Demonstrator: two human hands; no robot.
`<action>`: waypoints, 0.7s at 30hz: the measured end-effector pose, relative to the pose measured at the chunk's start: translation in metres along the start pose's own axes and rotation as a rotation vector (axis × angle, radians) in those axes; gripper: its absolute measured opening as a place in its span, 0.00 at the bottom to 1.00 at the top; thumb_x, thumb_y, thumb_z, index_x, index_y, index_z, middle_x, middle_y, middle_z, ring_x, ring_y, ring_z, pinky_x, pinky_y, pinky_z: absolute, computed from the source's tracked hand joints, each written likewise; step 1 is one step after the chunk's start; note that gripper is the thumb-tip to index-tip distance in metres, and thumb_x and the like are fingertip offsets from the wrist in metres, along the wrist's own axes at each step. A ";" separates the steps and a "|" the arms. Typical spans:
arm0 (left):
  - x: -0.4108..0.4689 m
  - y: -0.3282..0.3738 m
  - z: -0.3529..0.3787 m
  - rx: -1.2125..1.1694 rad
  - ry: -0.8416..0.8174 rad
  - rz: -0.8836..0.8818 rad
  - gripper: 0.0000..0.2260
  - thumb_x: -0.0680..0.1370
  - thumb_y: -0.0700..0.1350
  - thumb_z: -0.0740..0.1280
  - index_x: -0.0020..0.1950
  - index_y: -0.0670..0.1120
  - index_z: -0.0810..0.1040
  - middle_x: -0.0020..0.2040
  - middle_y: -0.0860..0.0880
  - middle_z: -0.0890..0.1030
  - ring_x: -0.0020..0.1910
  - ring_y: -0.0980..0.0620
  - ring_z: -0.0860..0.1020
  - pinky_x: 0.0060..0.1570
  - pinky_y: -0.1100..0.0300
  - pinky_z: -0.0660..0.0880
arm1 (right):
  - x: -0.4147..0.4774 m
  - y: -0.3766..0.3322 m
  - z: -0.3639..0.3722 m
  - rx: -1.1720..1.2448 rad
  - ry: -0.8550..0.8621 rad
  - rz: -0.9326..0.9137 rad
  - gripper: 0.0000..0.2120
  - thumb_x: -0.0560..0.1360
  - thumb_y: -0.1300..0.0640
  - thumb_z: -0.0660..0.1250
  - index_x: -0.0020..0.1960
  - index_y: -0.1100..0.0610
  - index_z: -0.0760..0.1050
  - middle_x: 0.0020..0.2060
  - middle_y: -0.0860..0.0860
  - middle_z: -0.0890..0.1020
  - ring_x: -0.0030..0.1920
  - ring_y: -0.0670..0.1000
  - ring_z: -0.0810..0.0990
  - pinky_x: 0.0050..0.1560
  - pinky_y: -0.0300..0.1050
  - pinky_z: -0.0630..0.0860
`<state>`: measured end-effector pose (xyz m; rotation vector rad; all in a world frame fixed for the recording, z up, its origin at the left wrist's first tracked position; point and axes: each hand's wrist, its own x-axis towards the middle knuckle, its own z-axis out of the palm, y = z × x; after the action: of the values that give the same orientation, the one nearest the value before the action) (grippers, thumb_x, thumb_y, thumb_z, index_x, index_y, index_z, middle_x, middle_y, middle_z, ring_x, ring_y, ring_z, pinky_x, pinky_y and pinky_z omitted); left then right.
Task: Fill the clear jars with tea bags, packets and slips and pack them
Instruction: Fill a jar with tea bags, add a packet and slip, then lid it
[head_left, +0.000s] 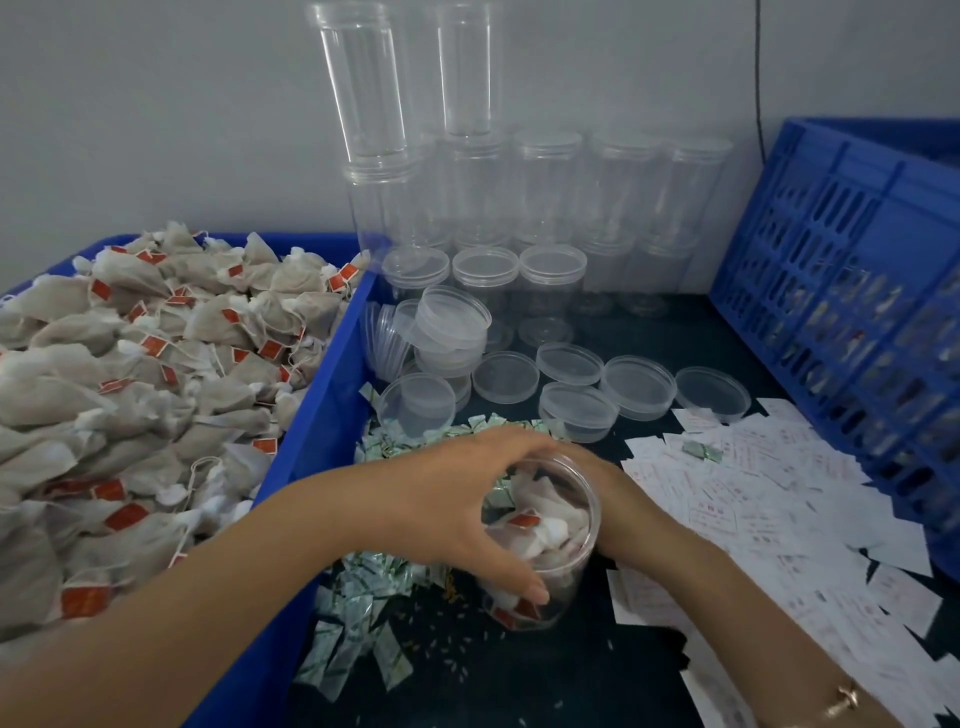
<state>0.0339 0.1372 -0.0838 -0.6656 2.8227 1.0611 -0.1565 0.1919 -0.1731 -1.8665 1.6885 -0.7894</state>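
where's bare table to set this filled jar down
Bare dark tabletop lies just this side of the clear plastic jar, between the green-and-white foil packets and the white paper slips. A second strip runs between the empty clear jars and the blue slotted crate. The clear round lids crowd the middle.

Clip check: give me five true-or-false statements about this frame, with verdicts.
1. The left hand grips the clear jar. True.
2. That jar is empty. False: it holds tea bags.
3. The blue bin on the left is heaped with tea bags. True.
4. The jar has its lid on. False: its mouth is open, and loose lids lie on the table.
5. Paper slips lie right of the jar. True.
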 end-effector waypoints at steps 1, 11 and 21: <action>0.001 -0.002 0.001 0.014 0.011 -0.010 0.44 0.65 0.59 0.78 0.74 0.60 0.58 0.69 0.66 0.64 0.67 0.68 0.63 0.68 0.67 0.64 | 0.005 0.002 0.000 -0.033 -0.046 0.002 0.23 0.78 0.50 0.70 0.54 0.19 0.69 0.54 0.19 0.73 0.58 0.26 0.72 0.57 0.28 0.70; 0.002 -0.004 -0.001 0.009 -0.003 -0.053 0.44 0.63 0.61 0.78 0.73 0.62 0.57 0.67 0.70 0.64 0.64 0.72 0.63 0.57 0.77 0.61 | 0.004 0.008 -0.006 -0.175 0.119 0.003 0.05 0.78 0.60 0.70 0.52 0.60 0.83 0.46 0.51 0.85 0.48 0.52 0.82 0.50 0.52 0.78; 0.000 0.000 -0.001 -0.031 -0.003 -0.126 0.44 0.63 0.58 0.79 0.73 0.60 0.58 0.62 0.71 0.64 0.58 0.75 0.65 0.49 0.85 0.61 | -0.029 -0.068 -0.059 0.450 0.397 -0.197 0.06 0.76 0.62 0.71 0.51 0.55 0.83 0.42 0.47 0.87 0.45 0.44 0.85 0.48 0.32 0.78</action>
<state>0.0336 0.1368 -0.0830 -0.8318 2.7248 1.0851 -0.1520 0.2295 -0.0860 -1.6414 1.3894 -1.5624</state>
